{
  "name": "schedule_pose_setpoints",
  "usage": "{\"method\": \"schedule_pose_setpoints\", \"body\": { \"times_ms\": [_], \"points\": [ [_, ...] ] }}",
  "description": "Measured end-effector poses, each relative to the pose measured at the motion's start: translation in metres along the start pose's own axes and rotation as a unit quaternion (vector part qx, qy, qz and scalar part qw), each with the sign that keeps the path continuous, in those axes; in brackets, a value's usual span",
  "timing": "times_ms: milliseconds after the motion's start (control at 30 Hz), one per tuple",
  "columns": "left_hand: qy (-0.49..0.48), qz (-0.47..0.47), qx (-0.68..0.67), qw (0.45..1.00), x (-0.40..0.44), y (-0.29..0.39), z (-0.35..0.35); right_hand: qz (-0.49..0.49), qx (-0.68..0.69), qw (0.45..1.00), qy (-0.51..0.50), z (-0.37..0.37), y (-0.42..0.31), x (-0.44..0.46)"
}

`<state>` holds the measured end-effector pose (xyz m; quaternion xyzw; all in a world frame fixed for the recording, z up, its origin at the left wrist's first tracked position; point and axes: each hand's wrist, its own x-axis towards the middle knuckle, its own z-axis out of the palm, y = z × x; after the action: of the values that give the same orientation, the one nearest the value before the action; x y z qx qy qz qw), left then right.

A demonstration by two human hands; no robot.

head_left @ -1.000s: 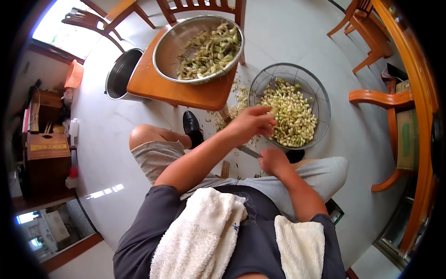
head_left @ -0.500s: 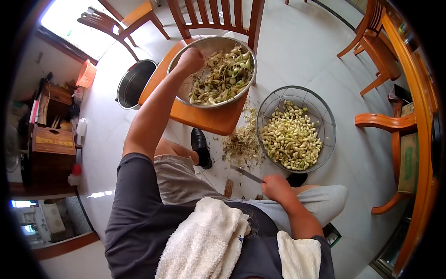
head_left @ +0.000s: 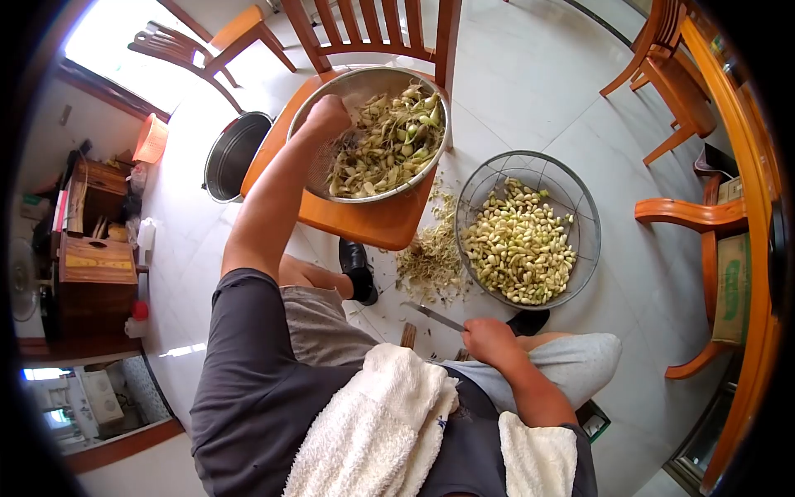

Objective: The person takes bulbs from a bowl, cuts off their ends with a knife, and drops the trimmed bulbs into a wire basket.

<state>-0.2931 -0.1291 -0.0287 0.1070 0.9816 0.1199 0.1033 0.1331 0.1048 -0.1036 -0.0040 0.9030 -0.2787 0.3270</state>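
Note:
My left hand [head_left: 330, 115] is closed at the left rim of a metal basin [head_left: 368, 74] on a wooden chair; whether it grips the rim or something else is hidden. Untrimmed bulbs with dry stalks [head_left: 393, 141] fill the basin's right side. In my right hand [head_left: 489, 340] is the handle of a knife [head_left: 439, 317], its blade pointing left above the floor. Just beyond that hand, a round wire-frame basket [head_left: 585, 224] holds many pale peeled bulbs [head_left: 522, 240]. Trimmings [head_left: 431, 261] lie in a heap between chair and basket.
A dark metal bucket [head_left: 236, 157] stands left of the wooden chair [head_left: 364, 222]. My black shoe [head_left: 356, 265] is beside the trimmings. More chairs and a table edge [head_left: 745, 166] are at the right. A wooden cabinet [head_left: 99, 261] and an orange basket [head_left: 151, 138] are at the left.
My left hand has gone from beside the wire-frame basket up to the basin on the chair. The basin has shifted and tilted slightly since half a second ago. The knife stays in my right hand.

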Motion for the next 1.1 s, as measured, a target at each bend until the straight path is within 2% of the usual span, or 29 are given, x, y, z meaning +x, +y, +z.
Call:
{"method": "schedule_pose_setpoints", "body": {
  "times_ms": [33, 167, 333, 433, 533, 767, 933, 1100],
  "points": [
    [0.000, 0.025, -0.059, 0.998, -0.012, -0.005, -0.012, 0.002, 0.001, 1.000, 0.009, 0.004, 0.002, 0.001],
    [-0.035, -0.021, -0.189, 0.981, -0.058, -0.014, -0.045, 0.009, 0.008, 1.000, 0.024, 0.006, 0.003, 0.000],
    [-0.045, -0.006, -0.477, 0.878, -0.147, -0.010, -0.053, -0.024, 0.023, 0.995, 0.094, 0.006, 0.005, 0.001],
    [-0.044, -0.017, -0.491, 0.870, -0.165, -0.010, -0.032, -0.027, 0.032, 0.992, 0.122, -0.004, -0.004, -0.003],
    [0.006, -0.017, -0.474, 0.880, -0.168, -0.005, -0.027, -0.040, 0.025, 0.991, 0.127, -0.001, -0.001, 0.002],
    [-0.045, -0.044, -0.468, 0.881, -0.175, -0.001, -0.030, -0.025, 0.060, 0.985, 0.161, -0.004, -0.003, -0.003],
    [-0.065, -0.049, -0.587, 0.806, -0.189, 0.001, -0.032, -0.043, 0.118, 0.970, 0.209, -0.010, -0.007, -0.010],
    [-0.112, -0.004, -0.631, 0.768, -0.230, 0.022, -0.010, -0.180, 0.181, 0.894, 0.369, -0.018, -0.025, -0.024]
  ]
}}
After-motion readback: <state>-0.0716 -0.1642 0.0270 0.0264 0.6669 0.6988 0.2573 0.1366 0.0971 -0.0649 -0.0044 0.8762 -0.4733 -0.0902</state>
